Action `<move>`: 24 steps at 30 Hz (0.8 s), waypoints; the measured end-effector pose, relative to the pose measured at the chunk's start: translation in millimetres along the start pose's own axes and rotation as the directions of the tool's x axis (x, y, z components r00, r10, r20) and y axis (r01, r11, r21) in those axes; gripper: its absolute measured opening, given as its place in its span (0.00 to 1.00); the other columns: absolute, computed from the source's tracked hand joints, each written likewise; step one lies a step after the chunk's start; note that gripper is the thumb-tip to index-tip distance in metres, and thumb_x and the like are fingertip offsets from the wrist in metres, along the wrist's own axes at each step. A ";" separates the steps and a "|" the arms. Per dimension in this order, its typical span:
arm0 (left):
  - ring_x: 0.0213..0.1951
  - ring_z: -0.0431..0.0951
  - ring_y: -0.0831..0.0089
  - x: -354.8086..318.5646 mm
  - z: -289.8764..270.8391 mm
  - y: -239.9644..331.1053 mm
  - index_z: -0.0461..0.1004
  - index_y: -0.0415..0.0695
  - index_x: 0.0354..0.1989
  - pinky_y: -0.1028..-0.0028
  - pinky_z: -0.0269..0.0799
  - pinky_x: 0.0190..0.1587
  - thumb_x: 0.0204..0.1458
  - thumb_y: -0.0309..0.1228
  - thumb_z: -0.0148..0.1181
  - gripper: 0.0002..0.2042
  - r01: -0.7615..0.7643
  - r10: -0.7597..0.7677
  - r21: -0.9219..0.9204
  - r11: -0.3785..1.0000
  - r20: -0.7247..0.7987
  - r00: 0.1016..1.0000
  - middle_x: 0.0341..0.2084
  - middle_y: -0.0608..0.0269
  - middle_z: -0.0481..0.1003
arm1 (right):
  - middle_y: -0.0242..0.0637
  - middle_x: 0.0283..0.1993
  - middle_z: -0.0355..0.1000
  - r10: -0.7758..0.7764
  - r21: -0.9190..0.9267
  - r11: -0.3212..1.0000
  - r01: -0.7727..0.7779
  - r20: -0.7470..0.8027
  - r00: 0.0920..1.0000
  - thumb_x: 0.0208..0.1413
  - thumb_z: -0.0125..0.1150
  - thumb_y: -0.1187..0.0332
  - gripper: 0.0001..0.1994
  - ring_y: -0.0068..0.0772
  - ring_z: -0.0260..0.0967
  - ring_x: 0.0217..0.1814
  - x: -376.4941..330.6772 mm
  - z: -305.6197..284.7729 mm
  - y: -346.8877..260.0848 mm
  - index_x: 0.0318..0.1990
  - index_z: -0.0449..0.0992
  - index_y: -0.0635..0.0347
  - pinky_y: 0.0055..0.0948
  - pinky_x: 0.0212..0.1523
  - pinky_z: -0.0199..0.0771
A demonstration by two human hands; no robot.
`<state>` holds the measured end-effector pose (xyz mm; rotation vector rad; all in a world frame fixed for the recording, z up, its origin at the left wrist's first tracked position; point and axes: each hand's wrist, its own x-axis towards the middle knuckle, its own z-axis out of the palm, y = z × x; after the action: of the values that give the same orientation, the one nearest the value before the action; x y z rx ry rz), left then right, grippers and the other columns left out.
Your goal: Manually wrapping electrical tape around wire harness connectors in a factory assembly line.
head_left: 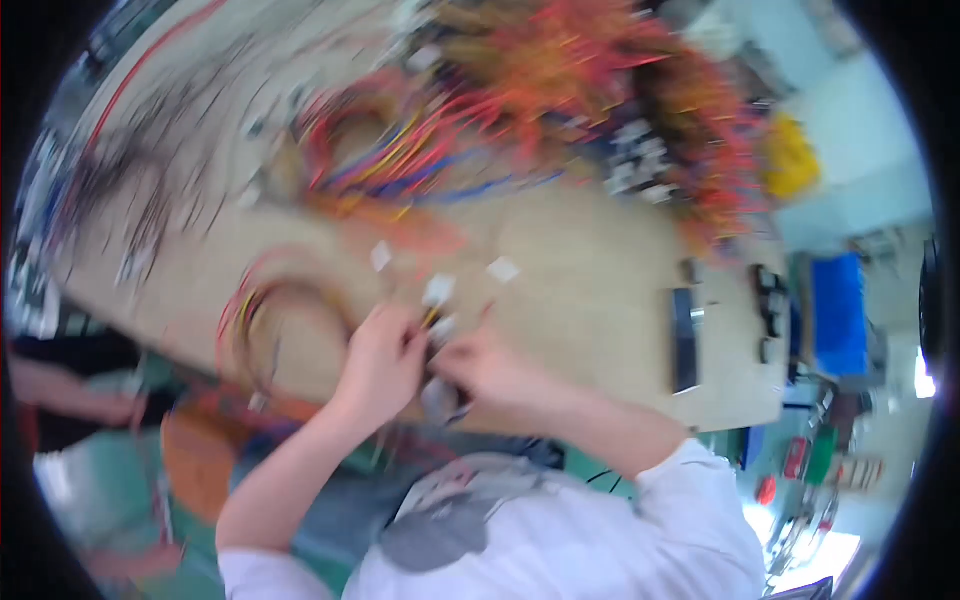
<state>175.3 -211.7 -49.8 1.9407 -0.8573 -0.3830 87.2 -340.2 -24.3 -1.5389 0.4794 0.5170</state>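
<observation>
Close to the table's near edge, my left hand (388, 352) is closed around the end of a wire bundle (243, 318), whose loop lies coiled on the table to its left. My right hand (482, 362) faces it with fingers pinched together; what sits in them is blurred. A white connector (438, 291) lies just beyond my fingertips, and short yellow and dark wires show between the hands. Below the fingers is a rounded grey thing (438, 400), perhaps a tape roll, partly covered by the right hand.
Coiled red, yellow and blue wires (375, 150) lie farther back, beside a large orange-red wire heap (560, 65). Loose thin wires (170, 160) spread at far left. A dark flat box (685, 340) lies at right. Another person's arm (85, 395) shows at left.
</observation>
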 end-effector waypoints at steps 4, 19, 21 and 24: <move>0.24 0.66 0.66 5.1 -0.5 4.6 0.64 0.36 0.23 0.71 0.61 0.25 0.41 0.18 0.53 0.04 0.031 -0.031 -0.071 0.997 -0.005 1.000 0.22 0.56 0.64 | 0.36 0.19 0.69 -0.019 -0.069 0.998 0.008 -0.169 0.985 0.52 0.48 0.66 0.12 0.23 0.66 0.18 6.5 -9.5 7.6 0.30 0.73 0.68 0.23 0.19 0.66; 0.24 0.68 0.66 -4.8 1.3 6.9 0.65 0.35 0.26 0.75 0.64 0.25 0.40 0.15 0.52 0.05 0.149 -0.146 -0.224 0.963 0.034 0.989 0.24 0.57 0.67 | 0.39 0.15 0.67 0.163 0.004 0.987 -0.163 -0.072 0.984 0.50 0.47 0.68 0.11 0.26 0.65 0.13 8.9 -10.8 -2.1 0.26 0.70 0.70 0.26 0.16 0.63; 0.24 0.68 0.68 -4.7 1.2 5.2 0.66 0.35 0.26 0.75 0.64 0.25 0.40 0.15 0.53 0.05 0.118 -0.114 -0.200 0.973 0.027 0.993 0.23 0.57 0.67 | 0.40 0.15 0.67 0.131 -0.053 0.989 -0.135 -0.073 0.989 0.50 0.47 0.68 0.12 0.27 0.65 0.13 11.0 -11.4 -2.1 0.25 0.70 0.70 0.27 0.17 0.64; 0.23 0.68 0.70 -3.4 3.6 4.9 0.66 0.35 0.27 0.76 0.64 0.24 0.41 0.16 0.53 0.05 0.130 -0.131 -0.186 0.974 0.005 0.991 0.22 0.57 0.67 | 0.40 0.15 0.67 0.125 -0.085 0.988 -0.130 -0.067 0.990 0.50 0.47 0.68 0.13 0.29 0.66 0.13 11.0 -12.6 -4.2 0.24 0.70 0.71 0.28 0.18 0.65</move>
<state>168.8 -213.1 -47.7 1.8280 -0.6658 -0.5152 98.9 -352.6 -27.2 -1.6204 0.6126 0.5975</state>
